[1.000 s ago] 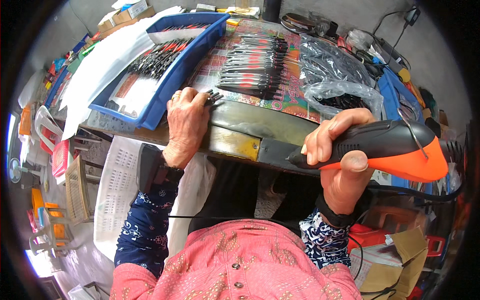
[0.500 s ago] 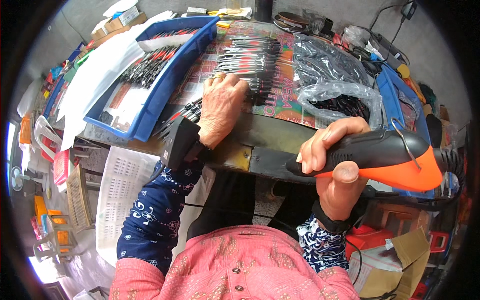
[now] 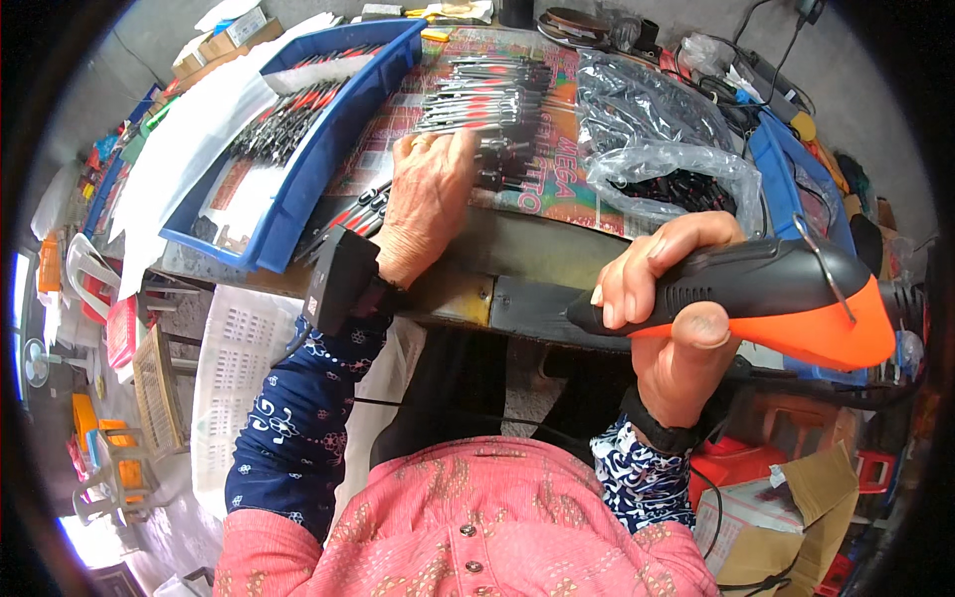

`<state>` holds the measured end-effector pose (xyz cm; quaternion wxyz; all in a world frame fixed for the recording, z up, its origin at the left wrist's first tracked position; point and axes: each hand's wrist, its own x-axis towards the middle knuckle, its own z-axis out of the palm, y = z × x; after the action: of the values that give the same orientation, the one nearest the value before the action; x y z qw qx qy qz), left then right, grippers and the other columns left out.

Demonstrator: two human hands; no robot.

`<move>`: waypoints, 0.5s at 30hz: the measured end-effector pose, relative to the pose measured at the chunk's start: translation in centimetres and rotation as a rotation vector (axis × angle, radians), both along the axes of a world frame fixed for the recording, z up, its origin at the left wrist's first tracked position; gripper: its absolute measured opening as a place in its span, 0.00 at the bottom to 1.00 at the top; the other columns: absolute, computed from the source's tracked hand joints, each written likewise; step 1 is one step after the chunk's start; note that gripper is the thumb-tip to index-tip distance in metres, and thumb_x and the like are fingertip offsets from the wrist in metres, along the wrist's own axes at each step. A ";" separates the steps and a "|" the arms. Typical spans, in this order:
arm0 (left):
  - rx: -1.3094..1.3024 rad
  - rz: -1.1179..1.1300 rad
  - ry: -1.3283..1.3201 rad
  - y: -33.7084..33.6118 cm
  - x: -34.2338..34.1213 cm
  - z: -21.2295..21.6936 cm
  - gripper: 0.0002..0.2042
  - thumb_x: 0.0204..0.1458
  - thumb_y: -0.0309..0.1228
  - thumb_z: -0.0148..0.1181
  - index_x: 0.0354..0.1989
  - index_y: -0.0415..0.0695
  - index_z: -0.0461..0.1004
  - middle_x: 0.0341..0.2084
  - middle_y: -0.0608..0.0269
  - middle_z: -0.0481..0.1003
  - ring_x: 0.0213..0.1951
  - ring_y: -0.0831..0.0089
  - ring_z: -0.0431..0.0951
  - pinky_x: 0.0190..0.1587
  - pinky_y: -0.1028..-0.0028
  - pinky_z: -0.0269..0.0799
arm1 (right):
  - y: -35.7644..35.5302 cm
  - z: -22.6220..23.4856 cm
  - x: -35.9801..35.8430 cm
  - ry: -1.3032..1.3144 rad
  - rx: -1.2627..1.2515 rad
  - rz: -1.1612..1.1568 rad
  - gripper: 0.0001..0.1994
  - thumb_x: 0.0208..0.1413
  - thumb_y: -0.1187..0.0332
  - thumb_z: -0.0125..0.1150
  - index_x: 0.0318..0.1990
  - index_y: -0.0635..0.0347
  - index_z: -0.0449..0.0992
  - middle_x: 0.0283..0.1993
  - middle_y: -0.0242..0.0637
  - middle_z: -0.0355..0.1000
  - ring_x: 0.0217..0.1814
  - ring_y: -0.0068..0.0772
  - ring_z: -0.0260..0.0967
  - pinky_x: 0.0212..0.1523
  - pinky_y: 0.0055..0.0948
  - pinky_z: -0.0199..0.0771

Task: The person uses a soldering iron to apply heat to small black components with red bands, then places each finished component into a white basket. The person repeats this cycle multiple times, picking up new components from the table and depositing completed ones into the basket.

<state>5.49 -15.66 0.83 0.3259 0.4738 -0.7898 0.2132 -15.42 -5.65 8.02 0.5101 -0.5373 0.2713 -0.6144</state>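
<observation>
Bench holding, listed left to right from the blue tray [image 3: 298, 189] as landmark. Blue tray: at the surface's [image 3: 517, 244] left end, holding rows of slim black-and-red pieces on white sheets. Left hand [image 3: 428, 204]: just right of the tray, palm down on the printed mat; a second ago it rested at the near edge of the surface, and it has since reached forward, so that the fingers [image 3: 438, 149] now lie spread and loosely curled at the row of black-and-red pieces [image 3: 487, 95], touching the nearest ones; whether any is pinched cannot be told. A pick-up looks begun, not finished. Black wrist device [image 3: 338, 277]: strapped behind that hand. Clear plastic bags [image 3: 667, 164]: farther right of the tray, with dark pieces inside. Right hand [image 3: 676, 308]: well right of the tray, off the surface's near edge, wrapped firmly around the black-and-orange power tool [image 3: 776, 298], held level much as before, well apart from the pieces.
</observation>
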 end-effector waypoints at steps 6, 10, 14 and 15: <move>0.089 -0.201 0.360 4.8 -1.2 1.7 0.09 0.48 0.22 0.55 0.38 0.40 0.66 0.28 0.51 0.71 0.33 0.54 0.73 0.34 0.64 0.68 | 0.2 0.1 0.1 0.023 -0.078 -0.013 0.34 0.39 0.38 0.66 0.36 0.60 0.62 0.20 0.29 0.61 0.19 0.25 0.61 0.27 0.27 0.65; 0.500 -0.165 0.739 9.8 -2.1 2.3 0.10 0.47 0.24 0.59 0.38 0.38 0.72 0.23 0.55 0.74 0.23 0.68 0.74 0.28 0.71 0.69 | 0.6 0.2 0.4 0.042 -0.106 -0.006 0.35 0.39 0.35 0.63 0.37 0.59 0.62 0.20 0.29 0.61 0.20 0.24 0.61 0.28 0.26 0.65; 1.096 -0.330 1.397 13.7 -2.7 1.8 0.08 0.53 0.23 0.56 0.41 0.35 0.69 0.26 0.65 0.74 0.21 0.82 0.73 0.20 0.82 0.69 | 1.0 0.5 0.8 0.090 -0.117 0.003 0.36 0.38 0.33 0.61 0.38 0.59 0.63 0.21 0.29 0.60 0.20 0.24 0.61 0.28 0.27 0.65; 1.116 -0.357 1.504 14.4 -2.9 1.5 0.08 0.54 0.24 0.56 0.40 0.36 0.69 0.25 0.64 0.74 0.21 0.82 0.73 0.19 0.83 0.69 | 1.1 0.5 0.9 0.100 -0.118 0.012 0.36 0.38 0.33 0.60 0.38 0.59 0.63 0.21 0.29 0.60 0.20 0.24 0.61 0.28 0.27 0.65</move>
<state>2.61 -1.24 2.34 0.5031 0.4462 -0.4216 -0.6082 -14.51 -4.58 8.56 0.4670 -0.5983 0.2564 -0.5985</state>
